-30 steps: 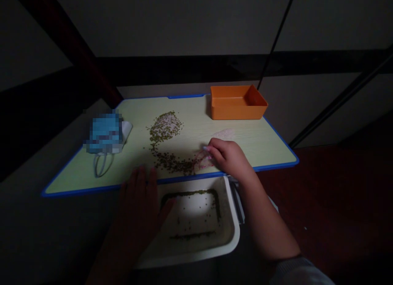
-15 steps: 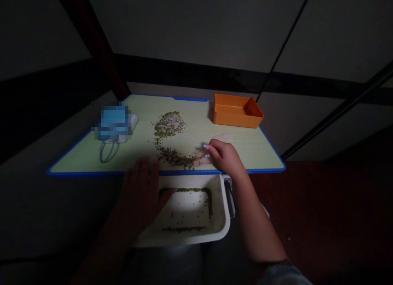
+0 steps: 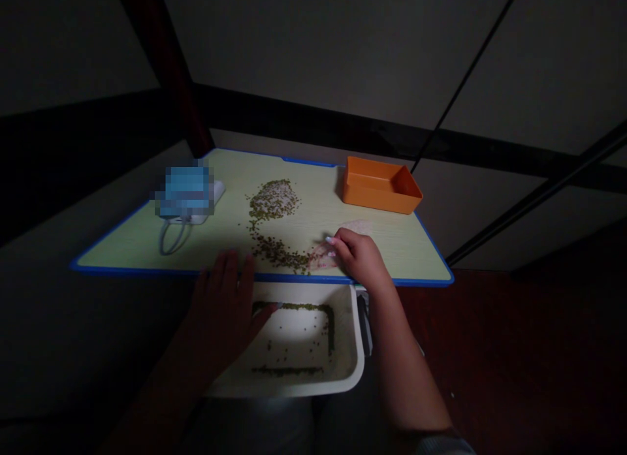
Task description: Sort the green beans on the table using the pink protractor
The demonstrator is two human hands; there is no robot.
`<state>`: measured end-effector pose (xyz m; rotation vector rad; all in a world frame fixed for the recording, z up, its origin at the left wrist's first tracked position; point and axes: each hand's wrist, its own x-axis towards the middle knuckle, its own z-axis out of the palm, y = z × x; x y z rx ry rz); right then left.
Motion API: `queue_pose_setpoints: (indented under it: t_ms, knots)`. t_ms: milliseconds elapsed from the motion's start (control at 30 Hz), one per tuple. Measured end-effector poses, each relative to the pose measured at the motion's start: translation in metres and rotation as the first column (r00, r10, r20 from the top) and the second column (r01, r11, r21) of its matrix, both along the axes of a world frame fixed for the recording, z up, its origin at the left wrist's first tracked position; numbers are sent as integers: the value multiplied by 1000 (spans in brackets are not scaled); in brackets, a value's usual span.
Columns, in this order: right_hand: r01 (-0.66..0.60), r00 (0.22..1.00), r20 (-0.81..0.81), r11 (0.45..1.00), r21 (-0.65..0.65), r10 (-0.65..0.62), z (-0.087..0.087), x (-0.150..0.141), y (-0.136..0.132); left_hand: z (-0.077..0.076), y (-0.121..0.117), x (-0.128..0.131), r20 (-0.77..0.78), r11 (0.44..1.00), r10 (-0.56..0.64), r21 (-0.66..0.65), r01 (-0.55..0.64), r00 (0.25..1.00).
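My right hand is closed, pinching a thin see-through piece with a pink edge that rests on the table; its exact kind is unclear. Right beside that piece lies a curved trail of small dark green beans or grains. Farther back is a heap of green grains mixed with white ones. My left hand lies in shadow at the table's front edge, fingers stretched out and thumb reaching over the white bin. Green grains line the bin's inner corners, with some scattered on its floor.
An orange box stands at the back right of the pale table, which has a blue rim. At the left are a blurred-out blue item and a grey cable loop. A cabinet wall rises behind.
The view has shifted and tilted slightly. Both hands keep nearly the same place on the table; the right still pinches the see-through piece, and the grains look much the same.
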<state>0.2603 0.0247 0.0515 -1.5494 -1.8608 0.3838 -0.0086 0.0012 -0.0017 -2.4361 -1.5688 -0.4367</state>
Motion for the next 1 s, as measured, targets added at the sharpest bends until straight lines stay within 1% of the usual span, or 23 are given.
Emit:
queue_pose_setpoints:
  t_ms: [367, 800, 1000]
  knots:
    - [-9, 999, 44, 1000, -22, 10, 1, 0, -1, 1, 0, 1, -25, 1000, 4, -5, -4, 1000]
    - [-12, 999, 36, 1000, -29, 13, 1, 0, -2, 2, 0, 1, -7, 1000, 3, -20, -3, 1000]
    - [-7, 999, 33, 999, -34, 8, 2, -1, -2, 3, -1, 2, -15, 999, 19, -27, -20, 1000]
